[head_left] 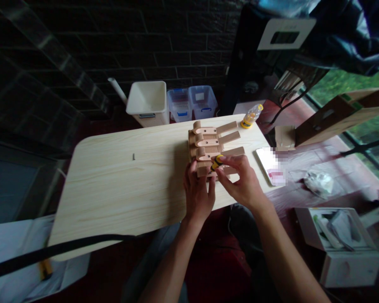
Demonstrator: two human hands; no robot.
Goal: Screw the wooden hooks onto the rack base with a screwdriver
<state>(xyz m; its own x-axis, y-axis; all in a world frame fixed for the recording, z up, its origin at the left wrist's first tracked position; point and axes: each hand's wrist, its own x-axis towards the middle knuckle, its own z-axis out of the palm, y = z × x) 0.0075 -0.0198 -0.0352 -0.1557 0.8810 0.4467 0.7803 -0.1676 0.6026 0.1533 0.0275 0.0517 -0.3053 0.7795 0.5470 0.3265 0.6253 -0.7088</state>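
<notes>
**Hands, two, bare.** The right hand (pixel 244 180) pinches a screwdriver (pixel 217 162) between thumb and fingertips. Its handle is yellow and black; its shaft and tip are hidden by the fingers. The left hand (pixel 197 192) is curled upright against the near edge of the wooden assembly (pixel 206 145), its fingers partly hidden behind the piece.

**Wooden assembly, one,** on the worktop (pixel 123 191): pale, smooth wood, with three round-ended lugs and four flat slats, the lowest slat partly behind the right hand. Its fixings cannot be made out.

**Worktop, one:** pine-grained board with rounded corners. On it lie one small screw (pixel 134 156), one clear plastic bottle (pixel 251 116) with a yellow cap, and one phone (pixel 265 162), its screen blurred.

**Beyond the worktop:** one white bin (pixel 148 101), two clear plastic storage boxes (pixel 191 103) with blue fittings. To the right: one crumpled plastic bag (pixel 318 183), one open white box (pixel 337 248), contents hard to make out.
</notes>
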